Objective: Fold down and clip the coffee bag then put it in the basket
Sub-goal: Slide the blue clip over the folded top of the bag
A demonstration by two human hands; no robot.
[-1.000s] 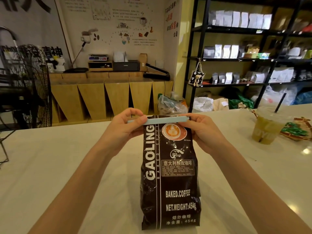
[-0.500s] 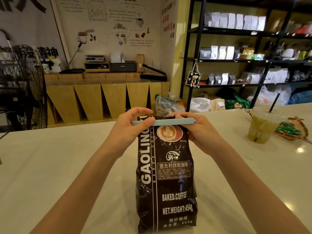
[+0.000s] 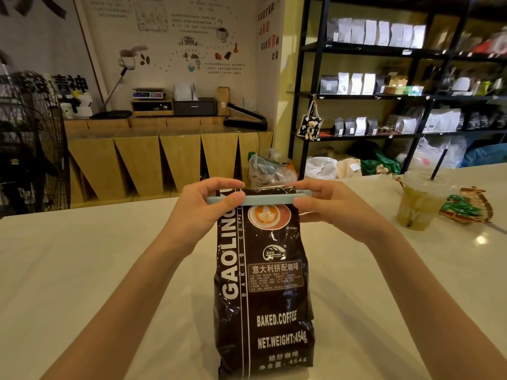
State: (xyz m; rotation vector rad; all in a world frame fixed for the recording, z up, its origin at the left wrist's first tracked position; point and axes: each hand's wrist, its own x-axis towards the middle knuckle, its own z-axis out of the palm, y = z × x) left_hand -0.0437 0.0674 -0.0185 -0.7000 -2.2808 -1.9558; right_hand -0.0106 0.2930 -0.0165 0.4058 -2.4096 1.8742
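Note:
A dark brown coffee bag with white lettering stands upright on the pale table, its top folded down. A light blue clip lies across the fold. My left hand pinches the clip's left end, thumb on the front. My right hand grips the clip's right end and the bag's top corner. No basket is in view.
An iced drink in a plastic cup with a black straw stands at the right, next to a snack packet. Behind the table are a wooden counter, a black fan at left and black shelves with bags.
The clip and both hands have stayed on the bag's top; my right hand has closed further over the clip's right end. The view shifted slightly.

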